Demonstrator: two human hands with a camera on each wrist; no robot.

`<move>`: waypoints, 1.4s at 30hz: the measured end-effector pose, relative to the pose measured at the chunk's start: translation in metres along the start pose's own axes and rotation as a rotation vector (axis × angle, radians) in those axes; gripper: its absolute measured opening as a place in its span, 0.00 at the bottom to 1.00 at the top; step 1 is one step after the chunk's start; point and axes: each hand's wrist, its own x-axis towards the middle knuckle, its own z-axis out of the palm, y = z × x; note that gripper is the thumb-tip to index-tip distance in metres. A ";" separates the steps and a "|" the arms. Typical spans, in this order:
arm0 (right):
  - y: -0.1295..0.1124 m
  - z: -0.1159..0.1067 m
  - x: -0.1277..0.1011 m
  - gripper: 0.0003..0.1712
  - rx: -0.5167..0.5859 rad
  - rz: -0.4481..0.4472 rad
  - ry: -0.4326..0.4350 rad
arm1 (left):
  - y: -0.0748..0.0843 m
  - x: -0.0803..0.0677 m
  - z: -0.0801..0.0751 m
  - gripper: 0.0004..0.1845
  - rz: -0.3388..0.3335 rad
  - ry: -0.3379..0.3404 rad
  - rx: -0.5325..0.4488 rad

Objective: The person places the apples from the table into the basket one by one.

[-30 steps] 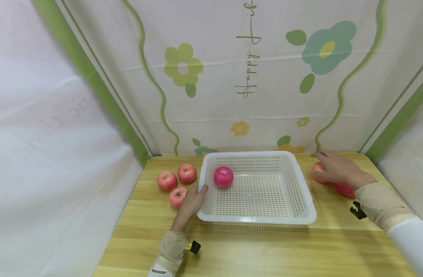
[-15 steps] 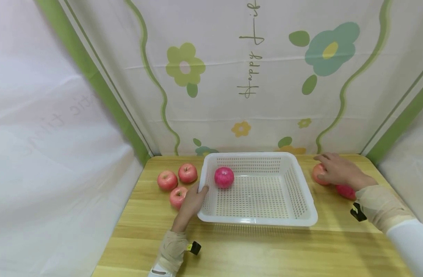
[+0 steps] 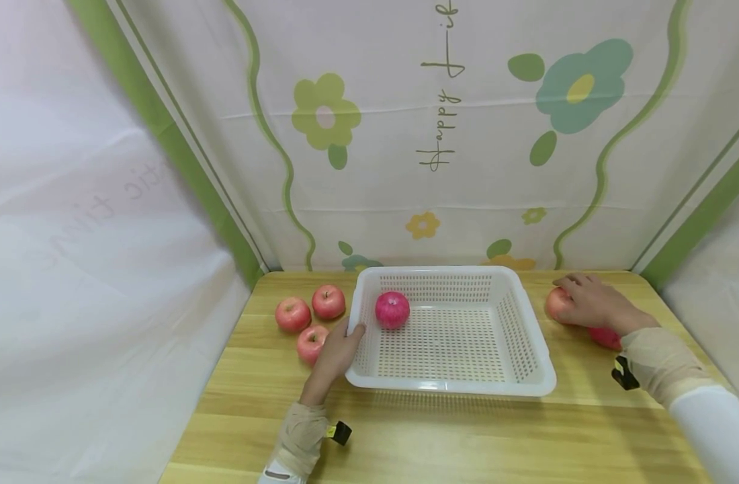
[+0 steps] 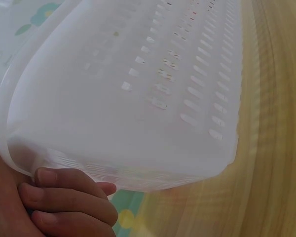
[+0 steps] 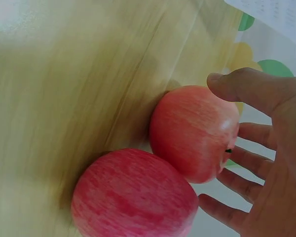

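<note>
A white perforated basket [image 3: 529, 339] stands mid-table with one red apple [image 3: 392, 309] inside, near its far left corner. My left hand [image 3: 340, 344] grips the basket's left rim, thumb over the edge; its curled fingers [image 4: 71, 200] lie under the rim in the left wrist view. My right hand [image 3: 588, 301] lies over a pale red apple [image 3: 555, 304] to the right of the basket. In the right wrist view its spread fingers [image 5: 254, 160] and thumb reach around that apple [image 5: 195, 131], the palm apart from it. A darker red apple [image 5: 133, 195] touches it on the near side.
Three apples lie left of the basket: one [image 3: 293, 314], another [image 3: 328, 301], a third [image 3: 311, 343] beside my left hand. Flowered cloth walls close the back and both sides. The wooden table [image 3: 442, 437] runs bare toward me.
My right hand has sunk lower onto the pale apple and drawn slightly toward me. The left hand, basket and other apples have not moved.
</note>
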 end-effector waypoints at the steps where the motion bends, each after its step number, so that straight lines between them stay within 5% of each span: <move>1: 0.000 0.001 0.000 0.42 0.007 0.004 -0.001 | 0.000 0.000 0.000 0.27 0.001 0.001 0.001; 42: 0.011 0.018 0.001 0.42 0.121 0.046 -0.009 | 0.000 0.000 0.001 0.29 -0.014 0.005 0.010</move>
